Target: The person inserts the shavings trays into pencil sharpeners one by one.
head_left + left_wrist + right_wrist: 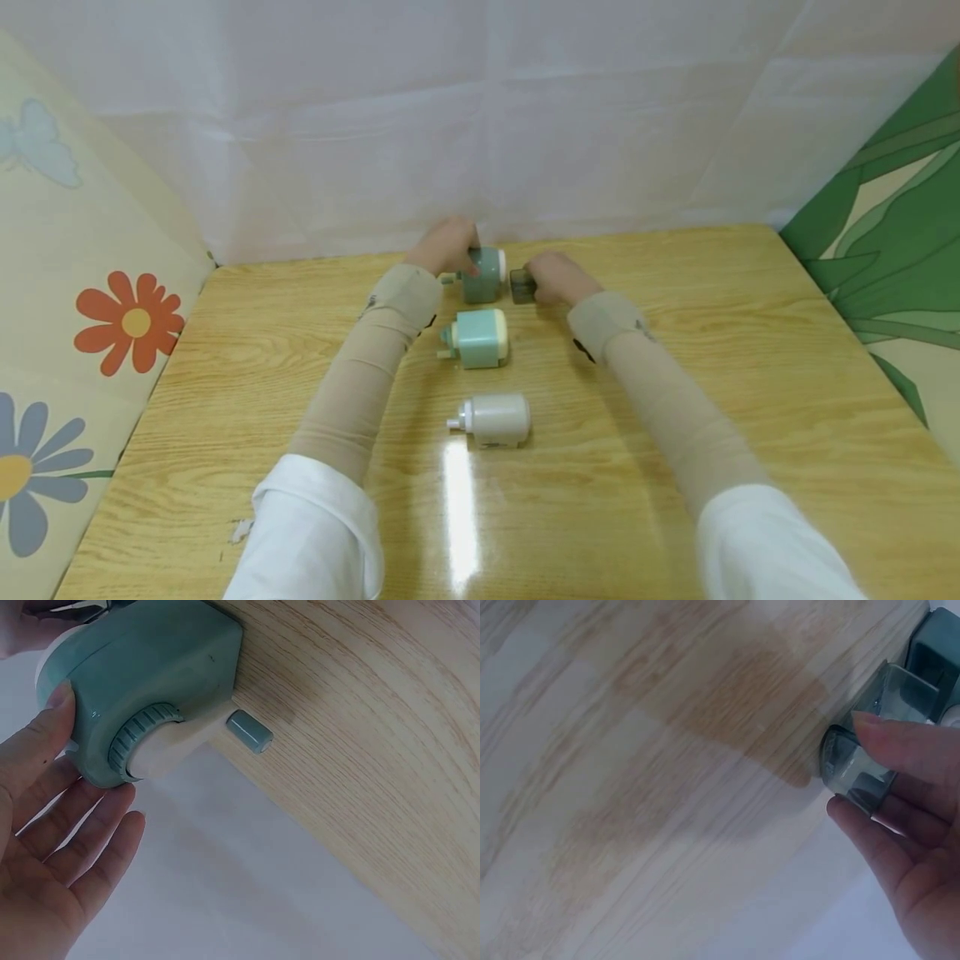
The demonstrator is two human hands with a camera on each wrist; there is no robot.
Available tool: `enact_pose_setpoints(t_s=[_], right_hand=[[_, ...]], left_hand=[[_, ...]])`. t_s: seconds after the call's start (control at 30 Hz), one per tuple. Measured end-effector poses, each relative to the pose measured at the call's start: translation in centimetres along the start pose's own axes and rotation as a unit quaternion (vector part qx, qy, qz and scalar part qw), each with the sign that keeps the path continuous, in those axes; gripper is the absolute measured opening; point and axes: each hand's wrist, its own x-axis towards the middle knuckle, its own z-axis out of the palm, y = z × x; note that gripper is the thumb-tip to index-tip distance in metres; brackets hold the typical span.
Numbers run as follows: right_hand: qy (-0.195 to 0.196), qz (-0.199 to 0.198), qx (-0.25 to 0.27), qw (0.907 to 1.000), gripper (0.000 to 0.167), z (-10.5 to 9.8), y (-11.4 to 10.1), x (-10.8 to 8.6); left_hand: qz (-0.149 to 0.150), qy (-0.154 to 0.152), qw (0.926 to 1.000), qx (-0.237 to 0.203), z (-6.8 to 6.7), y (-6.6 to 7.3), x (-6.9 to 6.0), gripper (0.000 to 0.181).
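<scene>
A dark green crank pencil sharpener (483,282) lies at the back of the table, gripped by my left hand (448,243). In the left wrist view, thumb and fingers hold the end of its body (150,675) beside the crank handle (187,742). My right hand (558,279) pinches a clear, dark-tinted shavings drawer (855,769) between thumb and fingers. It is just right of the sharpener in the head view; whether any part of it still sits inside the body cannot be made out.
Nearer me lie a light teal pencil sharpener (480,339) and a cream one (498,419), both with cranks pointing left. A white cloth (480,125) hangs along the table's back edge. Patterned panels stand at the left (45,333) and right (900,275).
</scene>
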Motion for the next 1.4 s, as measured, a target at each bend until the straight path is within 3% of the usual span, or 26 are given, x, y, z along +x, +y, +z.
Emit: enact_pose_setpoints(t_s=[0.3, 0.6, 0.93, 1.17, 1.4], right_hand=[[0.004, 0.002, 0.003, 1.0000, 0.029, 0.4, 0.0, 0.3], [-0.016, 0.017, 0.016, 0.9996, 0.032, 0.2, -0.7, 0.5], [0.005, -0.020, -0.012, 0.9997, 0.020, 0.2, -1.1, 0.8], [-0.001, -0.004, 0.022, 0.9998, 0.015, 0.1, -1.7, 0.8], [-0.009, 0.002, 0.031, 0.9995, 0.018, 0.1, -1.7, 1.1]], left_hand=[[0.002, 0.000, 1.0000, -0.005, 0.1, 0.1, 0.0, 0.027], [-0.002, 0.001, 1.0000, -0.003, 0.1, 0.3, 0.0, 0.029], [-0.010, 0.004, 0.9999, -0.003, 0.1, 0.3, 0.0, 0.027], [-0.008, 0.001, 0.9999, -0.012, 0.3, 0.3, 0.0, 0.014], [-0.012, 0.001, 0.9999, -0.010, 0.2, 0.5, -0.1, 0.016]])
